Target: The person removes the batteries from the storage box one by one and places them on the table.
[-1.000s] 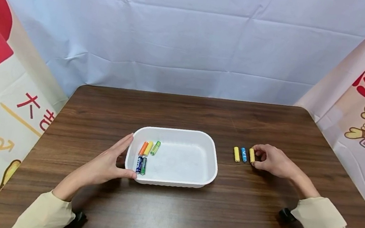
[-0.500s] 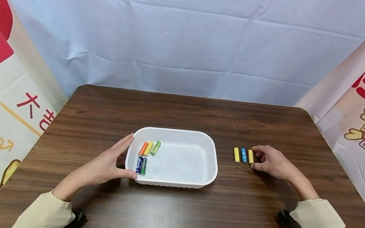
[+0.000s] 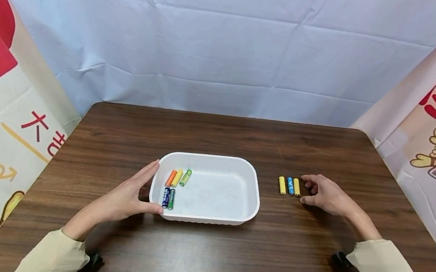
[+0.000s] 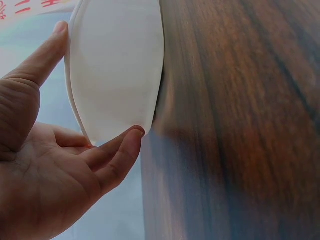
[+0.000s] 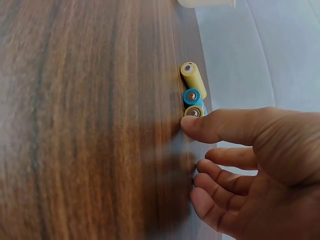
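My left hand [image 3: 127,195] spans the left end of a white plastic basin [image 3: 227,222], thumb at the near corner and fingers along the far part; the left wrist view shows its fingers bent against the basin wall [image 4: 115,75]. Inside, at the left, lie an orange battery [image 3: 171,178], a yellow one, a light green battery [image 3: 185,177], a dark blue one and a dark green one. My right hand [image 3: 326,195] is just right of a yellow battery [image 3: 296,187], which lies beside a blue battery [image 3: 290,186] and another yellow battery [image 3: 282,186]. Its fingers hold nothing.
Everything stands on a dark wood-grain table [image 3: 201,262]. A pale cloth [image 3: 220,53] hangs behind the table's far edge. Printed banners hang at the left and right sides.
The rightmost yellow battery has slid left against the blue one, and my right hand has let it go. My left hand stays at the basin.
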`<control>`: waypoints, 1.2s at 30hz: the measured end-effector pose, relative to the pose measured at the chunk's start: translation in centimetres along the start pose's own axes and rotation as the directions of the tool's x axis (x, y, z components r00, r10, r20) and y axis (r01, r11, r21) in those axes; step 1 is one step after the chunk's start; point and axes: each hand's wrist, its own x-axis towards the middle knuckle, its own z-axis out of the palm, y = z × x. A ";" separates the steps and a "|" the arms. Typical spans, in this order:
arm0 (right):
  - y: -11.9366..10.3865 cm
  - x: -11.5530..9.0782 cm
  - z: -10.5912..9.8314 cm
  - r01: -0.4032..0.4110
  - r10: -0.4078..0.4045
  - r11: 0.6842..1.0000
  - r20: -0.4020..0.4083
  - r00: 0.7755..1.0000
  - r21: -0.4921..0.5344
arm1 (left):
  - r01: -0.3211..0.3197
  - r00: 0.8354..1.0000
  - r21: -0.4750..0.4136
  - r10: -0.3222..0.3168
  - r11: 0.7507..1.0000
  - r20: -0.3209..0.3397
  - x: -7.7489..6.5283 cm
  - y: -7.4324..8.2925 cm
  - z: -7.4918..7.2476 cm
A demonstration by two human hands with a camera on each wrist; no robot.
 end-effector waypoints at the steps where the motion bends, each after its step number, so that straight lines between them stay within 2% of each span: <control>1: 0.0 -0.1 0.0 -0.003 0.003 1.000 0.003 1.000 0.003 | 0.000 1.000 -0.002 0.000 1.000 0.001 0.0 0.0 0.0; 17: 0.4 -0.6 -0.1 0.020 -0.020 0.998 -0.013 1.000 0.051 | -0.006 1.000 0.005 0.006 1.000 -0.001 0.0 0.1 0.0; 24: 0.2 -1.0 0.0 -0.005 0.008 0.997 -0.031 0.999 0.081 | -0.008 1.000 0.001 0.008 1.000 0.005 0.0 0.1 0.0; 28: -0.8 -1.1 0.0 -0.017 0.023 0.997 -0.091 0.996 0.070 | -0.008 1.000 0.000 0.008 1.000 0.006 0.0 0.1 0.0; 32: -3.4 -1.0 0.2 -0.028 0.040 0.998 -0.204 0.978 0.062 | -0.003 1.000 0.002 0.003 1.000 0.006 0.0 0.1 0.0; 36: -6.6 -0.4 0.4 0.037 -0.007 0.995 -0.302 0.953 0.095 | 0.001 1.000 0.006 -0.001 1.000 0.002 -0.1 0.1 -0.1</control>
